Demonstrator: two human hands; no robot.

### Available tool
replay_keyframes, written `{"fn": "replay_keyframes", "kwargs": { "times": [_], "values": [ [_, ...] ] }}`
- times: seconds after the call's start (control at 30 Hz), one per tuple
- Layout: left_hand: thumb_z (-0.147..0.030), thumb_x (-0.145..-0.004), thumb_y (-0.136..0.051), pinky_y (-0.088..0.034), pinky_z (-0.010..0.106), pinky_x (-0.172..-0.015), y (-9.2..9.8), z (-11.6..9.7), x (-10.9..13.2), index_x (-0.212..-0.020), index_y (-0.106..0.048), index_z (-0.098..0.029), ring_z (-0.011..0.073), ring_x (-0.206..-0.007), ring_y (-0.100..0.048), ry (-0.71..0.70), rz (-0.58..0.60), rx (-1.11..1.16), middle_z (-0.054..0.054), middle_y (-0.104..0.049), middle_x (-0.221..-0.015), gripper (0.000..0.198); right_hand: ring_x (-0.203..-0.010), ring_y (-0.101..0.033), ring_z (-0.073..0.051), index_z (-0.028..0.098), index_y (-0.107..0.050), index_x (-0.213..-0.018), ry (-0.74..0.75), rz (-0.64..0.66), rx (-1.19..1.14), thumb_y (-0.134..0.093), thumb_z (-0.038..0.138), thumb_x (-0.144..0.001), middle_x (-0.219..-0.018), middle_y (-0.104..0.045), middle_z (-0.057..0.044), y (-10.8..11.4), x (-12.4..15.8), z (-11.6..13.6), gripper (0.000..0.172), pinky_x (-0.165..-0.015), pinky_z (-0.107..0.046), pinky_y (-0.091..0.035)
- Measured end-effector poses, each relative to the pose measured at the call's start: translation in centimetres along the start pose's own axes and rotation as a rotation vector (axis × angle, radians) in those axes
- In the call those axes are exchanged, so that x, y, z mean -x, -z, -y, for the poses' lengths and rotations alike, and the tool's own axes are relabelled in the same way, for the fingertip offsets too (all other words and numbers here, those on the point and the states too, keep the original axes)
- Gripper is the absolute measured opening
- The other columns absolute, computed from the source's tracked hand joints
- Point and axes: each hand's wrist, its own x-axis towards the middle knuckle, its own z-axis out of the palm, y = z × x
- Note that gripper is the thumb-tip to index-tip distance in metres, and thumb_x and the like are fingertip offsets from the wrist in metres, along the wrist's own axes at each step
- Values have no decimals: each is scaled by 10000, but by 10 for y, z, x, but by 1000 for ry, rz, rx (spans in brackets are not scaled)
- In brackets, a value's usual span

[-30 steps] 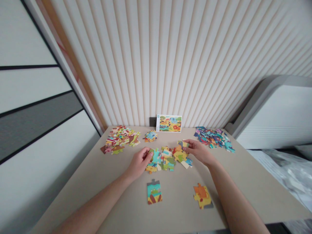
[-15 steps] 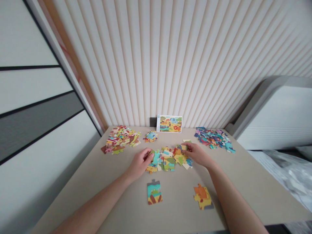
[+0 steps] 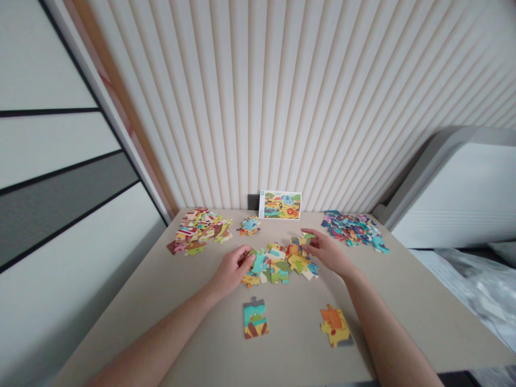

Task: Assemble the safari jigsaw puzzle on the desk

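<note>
A loose heap of colourful puzzle pieces (image 3: 279,262) lies in the middle of the beige table (image 3: 189,301). My left hand (image 3: 233,269) rests at the heap's left edge, fingers curled on a teal and green piece (image 3: 255,260). My right hand (image 3: 327,250) is at the heap's upper right, fingers pinched on a small green and yellow piece (image 3: 306,238). Two joined bits lie nearer me: a teal one (image 3: 255,318) and an orange and yellow one (image 3: 334,324).
More piles sit at the back: a red and yellow one (image 3: 199,229) on the left, a small one (image 3: 249,224) in the centre, a blue one (image 3: 353,228) on the right. A reference picture card (image 3: 280,204) leans on the ribbed wall. A white cabinet (image 3: 455,188) stands to the right.
My right hand dipped onto the heap with its small piece, then lifted slightly back up and right. The left hand has stayed on the heap's left edge.
</note>
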Motion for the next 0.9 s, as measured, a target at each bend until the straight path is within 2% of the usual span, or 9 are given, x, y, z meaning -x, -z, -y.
{"fn": "replay_keyframes", "kwargs": {
  "times": [0.17,0.27,0.37,0.47,0.57,0.77,0.9],
  "values": [
    [-498,-937,-566,-415,205,-566,1,-3,0,-911,-603,-192,120,-610,-509,-17,-27,1,-35,-525,-676,308,-600,-478,-128,150,-622,-1256,4,-30,9,-660,498,-863,-639,-497,56,3,-3,-3,527,-573,-252,-362],
    [-484,-936,-569,-412,203,-551,3,-2,-2,-921,-594,-201,122,-596,-510,-11,-91,10,-42,-519,-666,285,-607,-490,-132,163,-679,-1133,-14,-26,7,-675,516,-843,-676,-542,30,2,-2,0,457,-566,-253,-375],
    [-474,-939,-567,-440,214,-569,6,2,-4,-943,-585,-205,128,-607,-544,-13,-179,30,-35,-545,-698,270,-643,-538,-140,182,-673,-1046,-61,70,-86,-717,517,-804,-755,-620,2,-4,1,9,416,-587,-254,-417],
    [-455,-949,-562,-480,232,-615,8,9,-8,-970,-572,-206,134,-647,-589,-23,-212,66,-20,-583,-762,250,-677,-559,-139,184,-658,-975,-61,203,-145,-749,476,-784,-801,-639,-6,-16,6,18,360,-600,-246,-432],
    [-451,-941,-575,-518,255,-661,9,15,-11,-1029,-566,-207,151,-725,-631,-26,-236,120,7,-629,-867,259,-671,-532,-125,178,-678,-1012,-34,242,-101,-752,422,-785,-815,-622,3,-32,10,24,342,-596,-237,-419],
    [-440,-931,-591,-535,286,-737,23,5,-15,-1171,-542,-202,166,-799,-663,-46,-348,101,38,-668,-978,341,-671,-504,-126,210,-665,-1283,1,267,101,-723,330,-792,-839,-619,14,-51,12,24,509,-598,-240,-407],
    [-438,-935,-587,-524,270,-721,38,-5,-18,-1216,-525,-196,159,-806,-659,-54,-441,77,50,-671,-1003,375,-686,-532,-140,229,-718,-1162,41,276,189,-727,305,-789,-870,-654,-4,-51,14,26,381,-623,-255,-426]
  ]
}}
